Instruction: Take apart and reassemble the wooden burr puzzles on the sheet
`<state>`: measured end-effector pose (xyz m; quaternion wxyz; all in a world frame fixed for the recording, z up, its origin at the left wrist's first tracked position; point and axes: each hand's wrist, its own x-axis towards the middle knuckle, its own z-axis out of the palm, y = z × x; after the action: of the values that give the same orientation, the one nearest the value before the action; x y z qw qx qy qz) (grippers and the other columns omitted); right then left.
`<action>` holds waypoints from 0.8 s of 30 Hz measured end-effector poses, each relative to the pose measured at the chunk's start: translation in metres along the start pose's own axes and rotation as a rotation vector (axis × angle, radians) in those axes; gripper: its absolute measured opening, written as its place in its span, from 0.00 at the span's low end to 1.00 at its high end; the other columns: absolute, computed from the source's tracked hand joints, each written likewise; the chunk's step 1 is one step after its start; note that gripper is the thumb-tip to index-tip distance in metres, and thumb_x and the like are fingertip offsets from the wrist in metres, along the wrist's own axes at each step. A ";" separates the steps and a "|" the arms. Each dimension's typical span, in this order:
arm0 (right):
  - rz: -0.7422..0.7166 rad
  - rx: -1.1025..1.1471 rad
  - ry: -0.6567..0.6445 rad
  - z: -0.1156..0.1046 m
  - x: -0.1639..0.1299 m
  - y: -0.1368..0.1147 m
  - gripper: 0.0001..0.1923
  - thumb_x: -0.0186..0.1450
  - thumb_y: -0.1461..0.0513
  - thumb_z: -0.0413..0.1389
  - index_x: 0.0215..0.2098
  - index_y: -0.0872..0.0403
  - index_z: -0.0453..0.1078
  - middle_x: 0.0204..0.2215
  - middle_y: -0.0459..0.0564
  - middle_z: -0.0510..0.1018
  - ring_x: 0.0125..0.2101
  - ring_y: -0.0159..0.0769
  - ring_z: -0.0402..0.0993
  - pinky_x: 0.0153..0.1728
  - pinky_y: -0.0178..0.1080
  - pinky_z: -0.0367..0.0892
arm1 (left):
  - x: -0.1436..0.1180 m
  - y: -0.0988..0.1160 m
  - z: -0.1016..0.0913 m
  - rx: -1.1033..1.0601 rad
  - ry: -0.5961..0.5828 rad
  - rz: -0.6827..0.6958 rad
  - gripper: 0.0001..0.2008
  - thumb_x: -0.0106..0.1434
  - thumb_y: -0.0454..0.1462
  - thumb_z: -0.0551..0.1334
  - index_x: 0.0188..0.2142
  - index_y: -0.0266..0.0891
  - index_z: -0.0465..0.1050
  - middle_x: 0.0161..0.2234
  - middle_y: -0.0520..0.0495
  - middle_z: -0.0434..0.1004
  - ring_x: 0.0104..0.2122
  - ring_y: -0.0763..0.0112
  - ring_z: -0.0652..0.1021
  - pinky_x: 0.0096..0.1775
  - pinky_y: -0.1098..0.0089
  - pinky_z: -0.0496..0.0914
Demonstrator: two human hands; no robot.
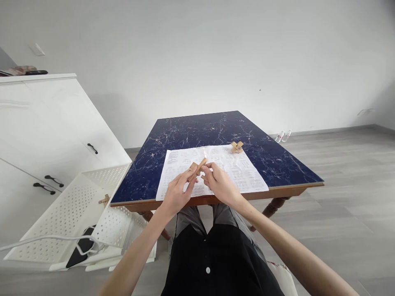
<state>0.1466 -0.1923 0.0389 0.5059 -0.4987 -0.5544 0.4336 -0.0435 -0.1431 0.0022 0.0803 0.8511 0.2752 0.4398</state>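
Both hands meet over the near table edge: left hand (177, 192) pinches the wooden puzzle pieces (196, 167) from below, right hand (219, 183) closes fingertips on the slanted stick, steadying it above the printed sheet (237, 170). Farther off, another wooden puzzle block (237, 146) rests on the sheet's far corner, on the marbled blue table (200, 129).

Counter (191, 131) far half: bare, open to reach
Printed sheet (243, 172): flat, no bar
Right rear of sheet: small wooden block assembly (237, 146) stands in the way
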 end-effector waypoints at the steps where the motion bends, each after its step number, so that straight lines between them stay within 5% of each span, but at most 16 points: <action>1: 0.007 0.005 0.005 0.001 0.001 0.001 0.16 0.77 0.48 0.49 0.43 0.50 0.66 0.24 0.41 0.66 0.27 0.38 0.72 0.29 0.37 0.65 | -0.001 0.000 0.003 -0.002 0.005 -0.001 0.19 0.79 0.38 0.59 0.67 0.45 0.67 0.54 0.43 0.85 0.45 0.64 0.88 0.48 0.61 0.84; 19: -0.039 0.035 -0.035 -0.004 0.000 0.012 0.17 0.78 0.47 0.47 0.44 0.51 0.65 0.23 0.38 0.61 0.22 0.31 0.58 0.26 0.36 0.55 | -0.002 0.014 0.017 0.046 0.071 -0.124 0.16 0.79 0.40 0.58 0.63 0.43 0.70 0.60 0.39 0.82 0.49 0.58 0.87 0.50 0.58 0.84; 24: -0.035 0.058 -0.008 -0.003 0.000 0.011 0.18 0.77 0.46 0.48 0.42 0.50 0.64 0.23 0.37 0.59 0.22 0.32 0.58 0.26 0.36 0.55 | -0.003 0.011 0.016 0.046 0.087 -0.069 0.15 0.78 0.39 0.59 0.61 0.43 0.72 0.51 0.43 0.86 0.45 0.61 0.88 0.50 0.60 0.84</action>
<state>0.1507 -0.1910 0.0285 0.5254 -0.4724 -0.5523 0.4425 -0.0280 -0.1520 -0.0060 0.0638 0.8228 0.3175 0.4670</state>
